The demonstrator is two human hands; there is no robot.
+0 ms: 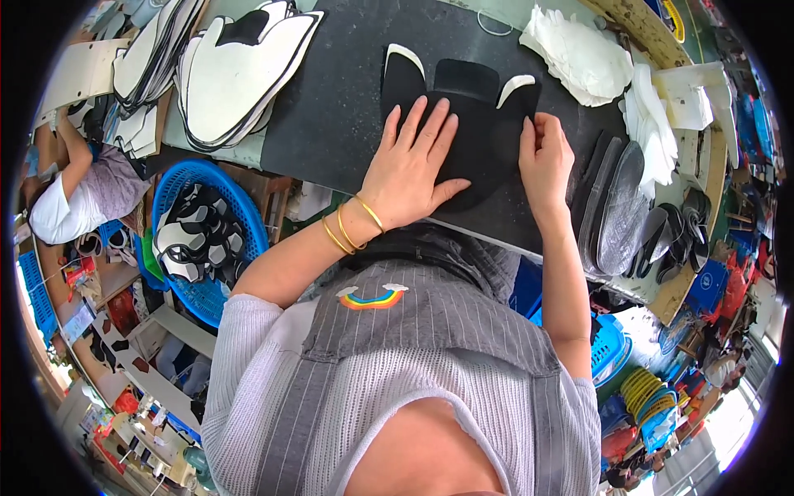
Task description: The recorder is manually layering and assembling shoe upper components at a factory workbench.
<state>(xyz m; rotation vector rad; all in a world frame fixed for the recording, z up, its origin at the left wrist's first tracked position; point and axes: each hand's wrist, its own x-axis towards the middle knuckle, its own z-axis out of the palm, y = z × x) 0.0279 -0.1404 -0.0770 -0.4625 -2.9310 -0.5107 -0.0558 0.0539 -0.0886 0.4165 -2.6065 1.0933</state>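
Note:
A black shoe upper piece (pixel 488 124) with white curved patches along its far edge lies on the dark mat (pixel 318 107) in front of me. My left hand (pixel 411 169) rests flat on its left part, fingers stretched and thumb pointing right. At its right edge, the thumb and bent fingers of my right hand (pixel 546 157) pinch the black material. A short black band (pixel 467 78) stands out at the piece's far middle. The near part of the piece is hard to tell from the mat.
Stacks of white, black-edged pieces (pixel 236 78) lie at the far left. Below them stands a blue basket (pixel 263 223) of black-and-white parts. Dark insoles (pixel 616 207) line the right side, with crumpled white sheets (pixel 579 58) beyond. Another person (pixel 91 190) works at the left.

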